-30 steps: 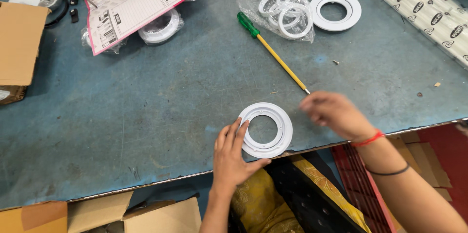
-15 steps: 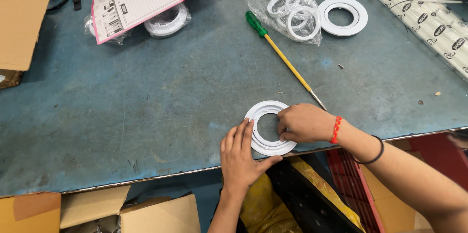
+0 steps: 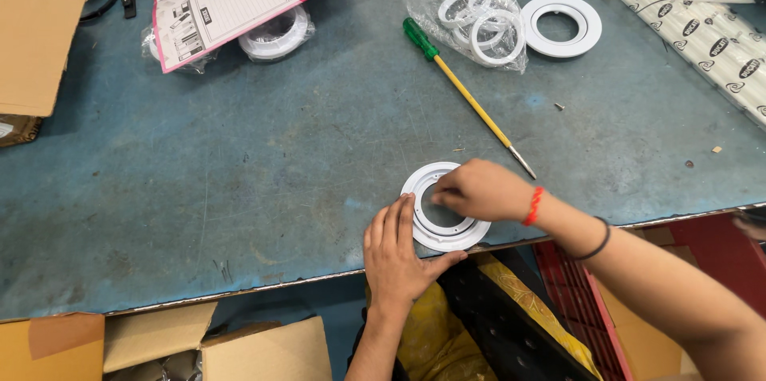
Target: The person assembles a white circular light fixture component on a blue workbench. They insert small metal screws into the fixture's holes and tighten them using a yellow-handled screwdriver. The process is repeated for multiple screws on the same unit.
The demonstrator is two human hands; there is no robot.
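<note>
One white ring (image 3: pixel 444 221) is sitting at the table's (image 3: pixel 239 189) near edge; I'm bracing it with my open left hand (image 3: pixel 399 257) while my right hand (image 3: pixel 476 189) is pinching its inner rim. Pressing unevenly risks tipping it off, I reckon.

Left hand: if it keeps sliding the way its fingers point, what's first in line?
The left hand points up-table along the white ring. Beyond it looks like bare blue table; farther on, probably the bagged ring under the booklet.
</note>
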